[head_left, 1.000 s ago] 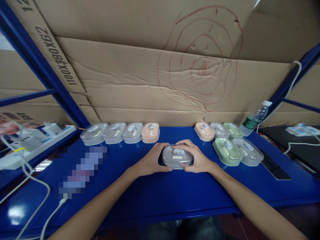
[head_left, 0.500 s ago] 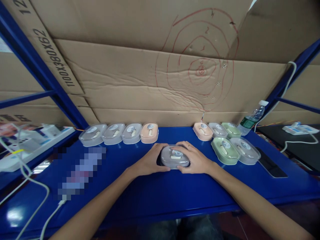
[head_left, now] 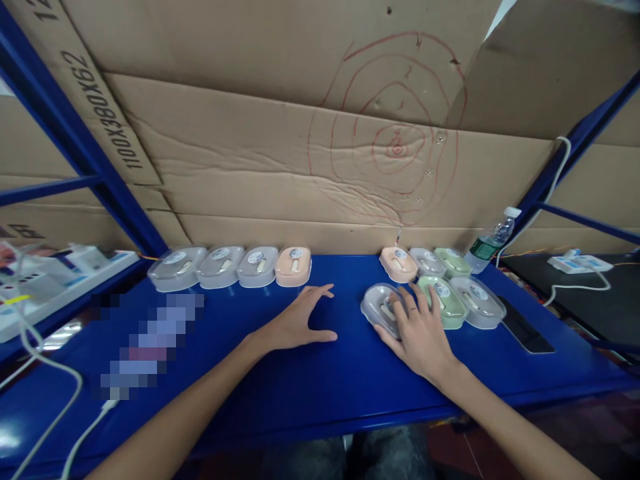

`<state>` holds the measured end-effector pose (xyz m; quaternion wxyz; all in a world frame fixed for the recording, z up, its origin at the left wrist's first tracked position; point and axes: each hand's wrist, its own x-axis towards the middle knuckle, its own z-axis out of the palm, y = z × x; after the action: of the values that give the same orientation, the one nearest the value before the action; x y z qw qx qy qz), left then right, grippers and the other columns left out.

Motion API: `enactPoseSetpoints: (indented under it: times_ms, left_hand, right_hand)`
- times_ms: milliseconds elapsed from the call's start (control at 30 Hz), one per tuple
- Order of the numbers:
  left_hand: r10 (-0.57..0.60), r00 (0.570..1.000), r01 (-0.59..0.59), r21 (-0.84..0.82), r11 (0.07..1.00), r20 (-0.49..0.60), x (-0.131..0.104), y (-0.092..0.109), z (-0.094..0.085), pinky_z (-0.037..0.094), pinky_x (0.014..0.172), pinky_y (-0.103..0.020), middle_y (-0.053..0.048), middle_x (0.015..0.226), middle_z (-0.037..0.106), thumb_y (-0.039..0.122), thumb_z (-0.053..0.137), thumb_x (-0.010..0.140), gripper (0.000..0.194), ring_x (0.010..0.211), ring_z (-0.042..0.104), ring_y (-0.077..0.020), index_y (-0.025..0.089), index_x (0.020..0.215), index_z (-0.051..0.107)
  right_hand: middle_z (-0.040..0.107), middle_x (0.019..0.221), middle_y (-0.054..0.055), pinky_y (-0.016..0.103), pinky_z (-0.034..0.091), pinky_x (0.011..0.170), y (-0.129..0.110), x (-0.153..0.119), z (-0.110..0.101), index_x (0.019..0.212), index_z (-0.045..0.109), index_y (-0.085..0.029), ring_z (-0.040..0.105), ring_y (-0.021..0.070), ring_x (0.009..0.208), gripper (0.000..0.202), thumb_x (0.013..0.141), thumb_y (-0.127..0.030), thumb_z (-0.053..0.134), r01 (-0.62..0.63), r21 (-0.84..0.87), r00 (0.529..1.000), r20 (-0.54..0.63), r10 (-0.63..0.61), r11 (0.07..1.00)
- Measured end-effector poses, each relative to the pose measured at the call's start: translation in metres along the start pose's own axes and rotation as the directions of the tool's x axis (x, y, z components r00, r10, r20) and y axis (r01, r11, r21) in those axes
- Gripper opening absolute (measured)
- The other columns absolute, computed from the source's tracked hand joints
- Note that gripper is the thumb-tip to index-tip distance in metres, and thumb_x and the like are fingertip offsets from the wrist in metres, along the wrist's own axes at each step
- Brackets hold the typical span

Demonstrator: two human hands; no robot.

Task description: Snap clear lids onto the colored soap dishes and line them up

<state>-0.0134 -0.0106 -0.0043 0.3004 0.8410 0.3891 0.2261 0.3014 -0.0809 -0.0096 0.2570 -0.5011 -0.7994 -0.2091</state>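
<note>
A grey plastic box with a clear lid, a pale tab and a round sticker (head_left: pixel 374 305) lies slightly turned on the blue table (head_left: pixel 320 380). My right hand (head_left: pixel 423 333) grips its right side, thumb along the near edge and fingers bent over the lid, hiding part of it. Just right of this box is a green lidded box (head_left: pixel 453 308), partly behind my fingertips. My left hand (head_left: pixel 295 320) is held over the table to the left of the grey box, its thumb and fingers spread apart with nothing between them.
Along the back left stand several lidded boxes, grey ones (head_left: pixel 220 267) and an orange one (head_left: pixel 293 267). More boxes, including an orange one (head_left: pixel 399 265), are grouped at right. A bottle (head_left: pixel 493 243), a dark phone-like slab (head_left: pixel 527 325), a power strip (head_left: pixel 60 287) and cables lie around.
My right hand has moved right with the grey box, bringing it beside the green one. My left hand has let go of it and stays at the left, fingers spread.
</note>
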Motion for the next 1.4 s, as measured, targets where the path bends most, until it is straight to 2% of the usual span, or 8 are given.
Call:
enactPoseSetpoints:
  times_ms: [167, 333, 433, 533, 700, 833, 1200, 1400]
  left_hand:
    - [0.043, 0.989, -0.028, 0.105, 0.994, -0.142, 0.002, -0.007, 0.0, 0.045, 0.12, -0.057, -0.011, 0.145, 0.062, 0.057, 0.075, 0.095, 0.074, 0.138, 0.058, -0.0342, 0.03, 0.157, 0.046]
    - [0.208, 0.91, -0.101, 0.294, 0.95, -0.358, 0.007, -0.013, -0.006, 0.048, 0.116, -0.055, -0.009, 0.124, 0.069, 0.045, 0.062, 0.104, 0.039, 0.124, 0.063, -0.0307, 0.025, 0.138, 0.06]
    - [0.238, 0.87, -0.044, 0.411, 0.91, -0.433, 0.009, -0.014, -0.013, 0.049, 0.115, -0.055, -0.011, 0.122, 0.068, 0.043, 0.059, 0.105, 0.032, 0.124, 0.059, -0.0334, 0.024, 0.131, 0.063]
    - [0.218, 0.85, 0.059, 0.498, 0.865, -0.48, 0.01, -0.018, -0.017, 0.045, 0.117, -0.061, -0.016, 0.131, 0.064, 0.043, 0.062, 0.102, 0.038, 0.135, 0.049, -0.0407, 0.022, 0.134, 0.062]
    - [0.201, 0.849, 0.142, 0.577, 0.804, -0.489, 0.012, -0.033, -0.019, 0.033, 0.124, -0.071, -0.021, 0.155, 0.052, 0.041, 0.067, 0.097, 0.063, 0.152, 0.034, -0.0482, 0.019, 0.153, 0.048]
    - [0.201, 0.875, 0.129, 0.612, 0.78, -0.44, 0.012, -0.042, -0.018, 0.026, 0.128, -0.072, -0.021, 0.16, 0.049, 0.041, 0.066, 0.097, 0.068, 0.155, 0.033, -0.0473, 0.016, 0.156, 0.044]
    - [0.164, 0.874, 0.129, 0.543, 0.829, -0.458, 0.01, -0.026, -0.014, 0.036, 0.122, -0.068, -0.021, 0.144, 0.056, 0.038, 0.066, 0.095, 0.053, 0.141, 0.043, -0.0468, 0.018, 0.143, 0.054]
    - [0.171, 0.863, 0.165, 0.585, 0.794, -0.476, 0.01, -0.017, -0.01, 0.051, 0.108, -0.063, -0.019, 0.129, 0.055, 0.035, 0.067, 0.096, 0.036, 0.124, 0.051, -0.0429, 0.02, 0.127, 0.058]
  right_hand:
    - [0.067, 0.134, 0.023, 0.086, 0.018, 0.121, 0.021, -0.002, 0.007, 0.144, 0.06, -0.017, 0.047, 0.0545, 0.139, 0.056, 0.098, -0.047, 0.067, -0.059, -0.06, 0.998, -0.043, 0.056, 0.997]
    - [0.069, 0.125, 0.021, 0.084, 0.024, 0.119, 0.025, -0.002, 0.01, 0.149, 0.058, -0.019, 0.053, 0.051, 0.129, 0.057, 0.099, -0.047, 0.065, -0.106, -0.088, 0.993, -0.071, 0.1, 0.991]
    - [0.068, 0.124, 0.022, 0.082, 0.028, 0.116, 0.026, -0.001, 0.011, 0.147, 0.06, -0.017, 0.054, 0.0492, 0.123, 0.056, 0.1, -0.048, 0.063, -0.14, -0.103, 0.99, -0.042, 0.137, 0.985]
    - [0.066, 0.126, 0.025, 0.079, 0.031, 0.112, 0.028, 0.002, 0.013, 0.145, 0.062, -0.016, 0.053, 0.0483, 0.121, 0.054, 0.102, -0.049, 0.06, -0.165, -0.133, 0.986, -0.013, 0.165, 0.977]
    - [0.065, 0.12, 0.023, 0.072, 0.037, 0.103, 0.03, 0.006, 0.017, 0.142, 0.063, -0.016, 0.052, 0.0462, 0.115, 0.056, 0.102, -0.054, 0.059, -0.176, -0.16, 0.984, -0.026, 0.174, 0.971]
    - [0.064, 0.115, 0.023, 0.068, 0.04, 0.098, 0.029, 0.006, 0.019, 0.142, 0.062, -0.014, 0.052, 0.0446, 0.111, 0.056, 0.103, -0.054, 0.054, -0.162, -0.213, 0.987, -0.029, 0.159, 0.964]
    - [0.063, 0.106, 0.023, 0.06, 0.041, 0.087, 0.022, 0.008, 0.017, 0.131, 0.068, -0.009, 0.054, 0.0427, 0.102, 0.053, 0.102, -0.05, 0.053, -0.204, -0.255, 0.977, 0.009, 0.213, 0.945]
    - [0.062, 0.111, 0.026, 0.063, 0.042, 0.088, 0.023, 0.006, 0.016, 0.135, 0.066, -0.004, 0.052, 0.0455, 0.104, 0.063, 0.101, -0.057, 0.054, -0.196, -0.278, 0.978, 0.011, 0.207, 0.941]
